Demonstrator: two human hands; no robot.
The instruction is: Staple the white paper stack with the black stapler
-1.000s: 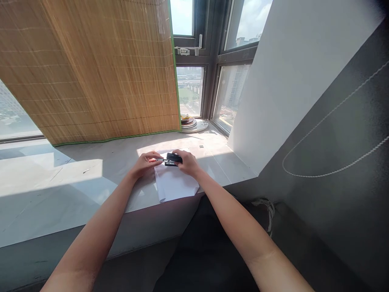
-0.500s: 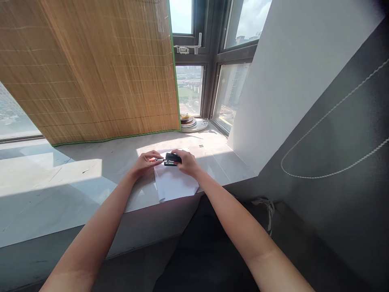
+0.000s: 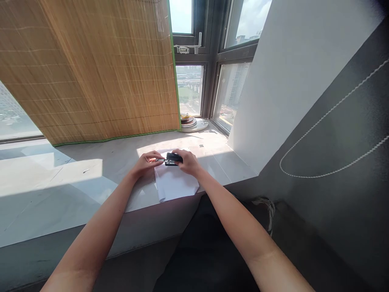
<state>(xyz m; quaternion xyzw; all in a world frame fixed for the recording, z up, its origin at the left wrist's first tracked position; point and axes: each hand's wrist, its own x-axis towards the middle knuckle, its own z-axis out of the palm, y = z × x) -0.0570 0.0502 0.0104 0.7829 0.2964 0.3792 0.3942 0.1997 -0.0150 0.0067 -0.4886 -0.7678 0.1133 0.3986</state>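
Observation:
A black stapler [image 3: 174, 157] sits over the white paper [image 3: 176, 182] on the window sill. My right hand [image 3: 189, 161] is closed around its right end, with the stapler's left end turned toward my other hand. The fingers of my left hand [image 3: 146, 164] pinch a slim metallic piece [image 3: 160, 159] with orange near the fingers. That piece reaches the stapler's left end; whether it is part of the stapler, I cannot tell. The paper lies flat below both hands, with its near edge close to the sill's front edge.
Beyond the hands, two small dark strips [image 3: 201, 145] lie on the sill [image 3: 115, 162]. Stacked plates [image 3: 191, 123] stand in the window corner. A bamboo blind [image 3: 106, 73] hangs at the left, and a beaded cord [image 3: 304, 177] loops along the right wall.
The stapler and my right hand have shifted very slightly to the right. My left hand keeps its pinch in nearly the same place.

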